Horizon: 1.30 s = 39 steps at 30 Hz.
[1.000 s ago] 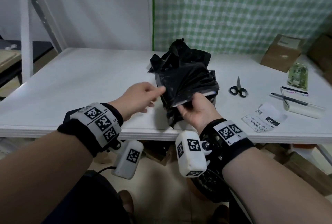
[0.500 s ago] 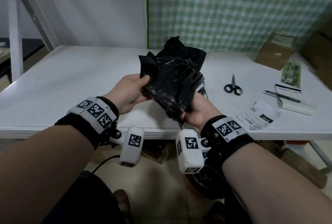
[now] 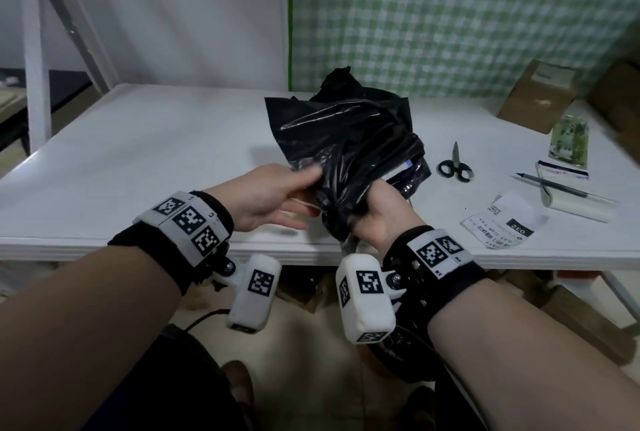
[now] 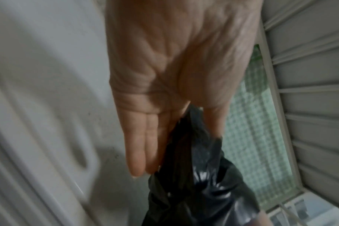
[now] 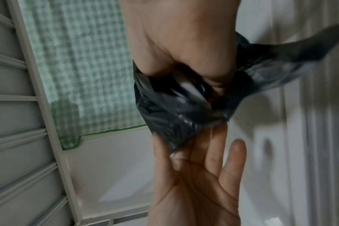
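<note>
Nearest the body, the right hand [image 3: 377, 219] has its grip closed tight, fingers curled round the bunched lower part of the black bag [image 3: 346, 140], wrist bent inward. The left hand [image 3: 266, 198] comes in from the side, palm turned toward the bag. It pinches a fold of film between thumb and forefinger, while the other fingers [image 4: 139, 146] lie straight. The bag is held up over the table [image 3: 138, 160], just left of the scissors [image 3: 454, 167] and nearer than them. A flat packet [image 3: 410, 174] with a pale edge peeks out on the side toward the scissors. The unwrapping looks about half done: the mouth is loosened and the contents are showing, but the film is still to be peeled back and the packet drawn free.
</note>
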Available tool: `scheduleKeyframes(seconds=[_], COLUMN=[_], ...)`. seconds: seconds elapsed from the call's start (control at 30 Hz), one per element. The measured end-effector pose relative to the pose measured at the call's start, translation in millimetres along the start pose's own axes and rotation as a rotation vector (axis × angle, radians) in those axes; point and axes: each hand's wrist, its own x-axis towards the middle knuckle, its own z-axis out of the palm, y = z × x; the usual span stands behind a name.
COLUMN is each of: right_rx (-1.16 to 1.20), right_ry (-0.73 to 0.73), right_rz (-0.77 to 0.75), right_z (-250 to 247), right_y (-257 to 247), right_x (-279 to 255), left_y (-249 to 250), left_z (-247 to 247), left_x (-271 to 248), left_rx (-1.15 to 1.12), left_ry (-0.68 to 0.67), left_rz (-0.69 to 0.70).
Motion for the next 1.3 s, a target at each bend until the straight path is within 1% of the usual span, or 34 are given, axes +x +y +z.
scheduleKeyframes(seconds=[0.03, 0.1, 0.17, 0.23, 0.33, 0.43, 0.5, 0.57, 0.63, 0.67, 0.73, 0.8, 0.83, 0.87, 0.97, 1.0, 1.03, 1.07, 1.13, 1.17, 1.23, 1.3], right_rx=[-0.053, -0.108, -0.048, 0.011, 0.041, 0.066, 0.067, 0.02, -0.087, -0.174, -0.369, -0.616, -0.717, -0.802, -1.138, -1.186, -1.219, -1.293, -1.532, -1.596, -1.575, -1.478], right_ry=[-0.008, 0.029, 0.042, 0.022, 0.026, 0.088, 0.103, 0.119, 0.13, 0.12, 0.112, 0.169, 0.233, 0.325, 0.689, 0.779, 0.817, 0.812, 0.725, 0.679, 0.652, 0.648], right_rz=[0.021, 0.049, 0.059, 0.056, 0.017, -0.017, -0.017, -0.014, -0.003, 0.012, 0.05, 0.072, 0.041, -0.032, -0.366, -0.427, -0.423, -0.365, -0.192, -0.165, -0.2, -0.259], right_z=[1, 0, 1, 2, 5, 3, 3, 5, 2, 0, -2, -3, -6, -11, -31, -37, -44, -49, -57, -60, -61, -56], right_y=[0, 2, 4, 7, 12, 16, 21, 23, 21, 19, 11, 1, -4, -8, -23, -27, -29, -30, -31, -32, -38, -46], right_x=[-2, -2, -1, 0, 5, 13, 17, 17, 19, 17, 10, 2, 3, 3, 8, 7, 7, 7, 8, 9, 9, 6], left_y=[-1, -2, 0, 1, 0, -4, -6, -8, -11, -13, -19, -21, -20, -19, -12, -10, -9, -8, -7, -6, -1, 8], left_z=[0, 1, 0, -1, -2, 1, 4, 4, -1, -5, -15, -22, -25, -24, -17, -14, -11, -8, -2, 0, 4, 3], left_x=[0, 1, 2, 2, -2, -2, -2, -1, 0, 2, 6, 8, 8, 7, -2, -4, -6, -8, -10, -10, -12, -13], left_rx=[0.069, 0.143, 0.193, 0.248, 0.242, 0.275, 0.29, 0.295, 0.3, 0.299, 0.271, 0.229, 0.215, 0.207, 0.272, 0.335, 0.404, 0.457, 0.514, 0.536, 0.585, 0.628], left_ry=[0.033, 0.117, 0.174, 0.147, 0.082, 0.071, 0.02, -0.034, -0.02, 0.024, 0.154, 0.244, 0.256, 0.25, 0.185, 0.157, 0.124, 0.082, 0.01, -0.006, 0.019, 0.128], left_rz=[0.015, 0.057, 0.096, 0.103, 0.087, 0.097, 0.099, 0.072, 0.018, -0.012, -0.058, -0.083, -0.089, -0.092, -0.107, -0.119, -0.133, -0.148, -0.178, -0.177, -0.14, -0.058])
